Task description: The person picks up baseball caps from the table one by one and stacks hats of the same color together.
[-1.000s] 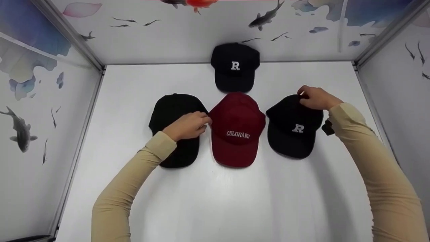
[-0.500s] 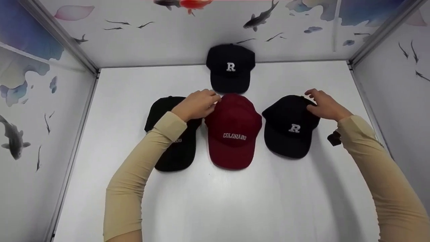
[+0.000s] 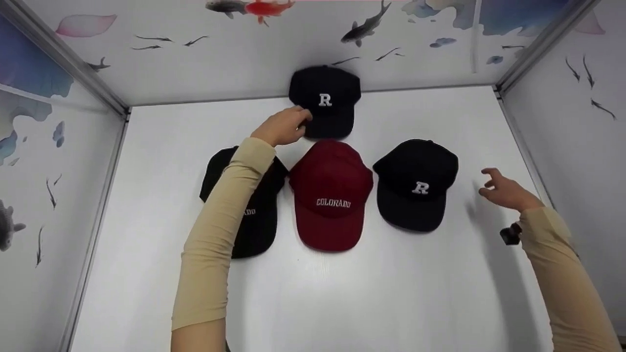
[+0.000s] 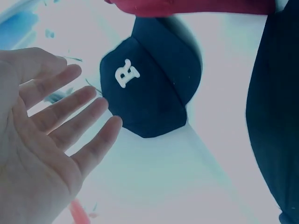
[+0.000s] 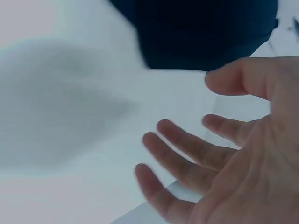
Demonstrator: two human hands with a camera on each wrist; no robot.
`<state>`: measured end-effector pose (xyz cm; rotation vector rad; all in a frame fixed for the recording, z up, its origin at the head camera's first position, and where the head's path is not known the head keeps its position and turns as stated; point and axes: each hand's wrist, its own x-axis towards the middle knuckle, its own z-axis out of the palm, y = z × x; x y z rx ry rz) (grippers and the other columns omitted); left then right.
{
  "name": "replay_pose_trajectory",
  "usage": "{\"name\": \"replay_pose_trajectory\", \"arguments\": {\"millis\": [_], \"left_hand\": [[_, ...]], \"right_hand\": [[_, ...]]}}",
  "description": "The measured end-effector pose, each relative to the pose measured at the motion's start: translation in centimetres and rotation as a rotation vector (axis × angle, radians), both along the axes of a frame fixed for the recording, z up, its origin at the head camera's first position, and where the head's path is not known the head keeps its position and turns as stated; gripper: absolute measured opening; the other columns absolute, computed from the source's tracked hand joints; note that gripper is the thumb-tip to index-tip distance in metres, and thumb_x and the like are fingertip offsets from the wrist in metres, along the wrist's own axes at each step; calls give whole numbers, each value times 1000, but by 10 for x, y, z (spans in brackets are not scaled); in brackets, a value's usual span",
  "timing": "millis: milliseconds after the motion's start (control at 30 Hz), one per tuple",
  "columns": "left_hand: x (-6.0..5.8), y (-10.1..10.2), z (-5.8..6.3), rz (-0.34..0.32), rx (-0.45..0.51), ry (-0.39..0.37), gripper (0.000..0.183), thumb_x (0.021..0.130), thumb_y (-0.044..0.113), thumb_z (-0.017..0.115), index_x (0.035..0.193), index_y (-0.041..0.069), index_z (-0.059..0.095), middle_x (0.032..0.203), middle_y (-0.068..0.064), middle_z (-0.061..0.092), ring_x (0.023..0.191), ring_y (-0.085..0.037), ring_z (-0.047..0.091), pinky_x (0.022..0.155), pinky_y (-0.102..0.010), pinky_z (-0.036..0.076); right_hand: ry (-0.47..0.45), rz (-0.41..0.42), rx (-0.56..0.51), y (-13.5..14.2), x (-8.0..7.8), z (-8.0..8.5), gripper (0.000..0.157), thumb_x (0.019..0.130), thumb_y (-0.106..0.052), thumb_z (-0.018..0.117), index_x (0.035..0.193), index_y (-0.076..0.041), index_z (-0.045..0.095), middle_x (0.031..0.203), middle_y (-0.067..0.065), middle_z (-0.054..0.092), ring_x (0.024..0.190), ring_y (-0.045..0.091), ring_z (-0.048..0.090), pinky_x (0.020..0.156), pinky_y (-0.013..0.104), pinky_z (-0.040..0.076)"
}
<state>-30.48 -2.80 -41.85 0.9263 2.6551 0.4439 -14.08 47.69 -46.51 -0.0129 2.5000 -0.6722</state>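
Four caps would be the row and back piece: a dark cap with a white R (image 3: 323, 80) leans at the back wall, and my left hand (image 3: 282, 128) overlaps its brim's left side. In the left wrist view that hand (image 4: 51, 121) has loosely extended fingers with nothing in them, beside the R cap (image 4: 149, 98). A red COLORADO cap (image 3: 332, 176) lies in front, brim forward. Left of it, a black cap (image 3: 259, 234) is partly hidden under my left sleeve. My right hand (image 3: 508, 190) hovers apart from another dark R cap (image 3: 415, 161), fingers spread and holding nothing.
The white table (image 3: 391, 293) is bounded by a back wall (image 3: 195, 68) and side walls printed with fish and flowers. A metal strip (image 3: 525, 146) runs along the right edge. A small black device (image 3: 511, 233) sits at my right wrist.
My left hand has moved from the black cap, past the red one, toward the back cap. My right hand has left the right cap and drawn away to the right.
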Motion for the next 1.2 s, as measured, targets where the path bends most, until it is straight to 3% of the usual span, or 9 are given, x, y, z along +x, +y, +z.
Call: {"name": "replay_pose_trajectory", "arguments": {"millis": [167, 433, 567, 700, 867, 1033, 1200], "left_hand": [[-17, 15, -5, 115, -87, 68, 44, 97, 9, 47, 140, 3, 45, 143, -17, 42, 127, -34, 45, 98, -50, 40], [-40, 51, -32, 284, -305, 164, 50, 98, 16, 54, 145, 9, 38, 148, -15, 35, 132, -34, 36, 103, -52, 32], [-45, 63, -39, 278, -435, 223, 56, 96, 19, 59, 146, 11, 37, 151, -15, 32, 134, -34, 34, 105, -52, 29], [-49, 72, -44, 263, -447, 264, 60, 95, 21, 62, 148, 13, 36, 153, -13, 30, 135, -34, 33, 106, -53, 27], [-53, 79, -55, 260, -424, 205, 59, 96, 19, 60, 149, 15, 35, 155, -12, 25, 137, -34, 30, 108, -55, 23], [-57, 87, -65, 245, -418, 140, 61, 96, 21, 60, 151, 17, 32, 157, -12, 21, 139, -35, 26, 109, -57, 19], [-62, 101, -65, 273, -375, 121, 69, 95, 23, 62, 153, 22, 25, 158, -10, 17, 138, -36, 27, 109, -57, 19]], "right_hand": [[-19, -53, 12, 17, 31, -21, 64, 100, -18, 43, 140, 20, 10, 126, 53, 30, 115, 65, 34, 91, 68, 33], [-31, -119, 56, 14, 69, -40, 69, 93, -18, 53, 135, 25, 19, 125, 56, 18, 116, 67, 27, 92, 70, 31], [2, -122, 50, 11, 80, -46, 74, 91, -20, 62, 136, 23, 21, 130, 54, 12, 118, 67, 25, 92, 71, 29], [53, -137, 74, 1, 81, -55, 88, 86, -30, 72, 135, 24, 22, 129, 53, 18, 114, 66, 32, 92, 68, 33], [107, -162, 146, -10, 81, -65, 95, 78, -33, 80, 130, 26, 26, 116, 49, 31, 102, 64, 43, 86, 65, 40], [126, -194, 165, -12, 81, -66, 95, 78, -31, 80, 131, 25, 26, 116, 47, 32, 104, 64, 41, 87, 65, 39], [142, -219, 157, -8, 85, -64, 97, 78, -34, 81, 132, 24, 25, 119, 48, 31, 108, 64, 39, 90, 64, 38]]}}
